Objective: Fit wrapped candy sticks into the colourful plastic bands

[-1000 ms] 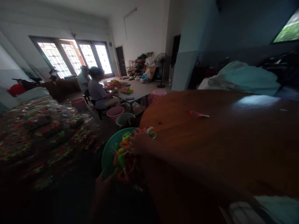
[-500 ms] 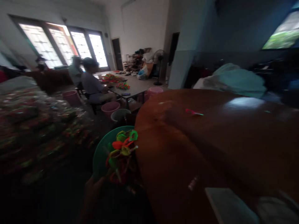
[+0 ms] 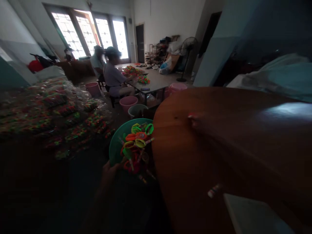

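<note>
My left hand (image 3: pixel 110 171) is closed on the near left rim of a green basin (image 3: pixel 115 143). Inside the basin lie several bright plastic pieces (image 3: pixel 140 143) in green, orange, yellow and red, some with short patterned tubes. Over the round brown table (image 3: pixel 175 162), my right hand (image 3: pixel 198 123) is blurred and dim, its fingers together. A small pink-red item (image 3: pixel 192 115) shows at its fingertips; most of it is hidden.
Bagged colourful pieces (image 3: pixel 65 110) are heaped at the left. A small patterned piece (image 3: pixel 214 190) and a pale flat board (image 3: pixel 253 211) lie on the near tabletop. Beyond are pink (image 3: pixel 128 102) and grey-green buckets (image 3: pixel 137 111), a low table (image 3: pixel 153 85) and two seated people (image 3: pixel 113 73).
The view has swung left, so the room and basin appear farther right. The pink-red item, loose on the table before, now shows at my right fingertips. My left hand stays on the basin rim.
</note>
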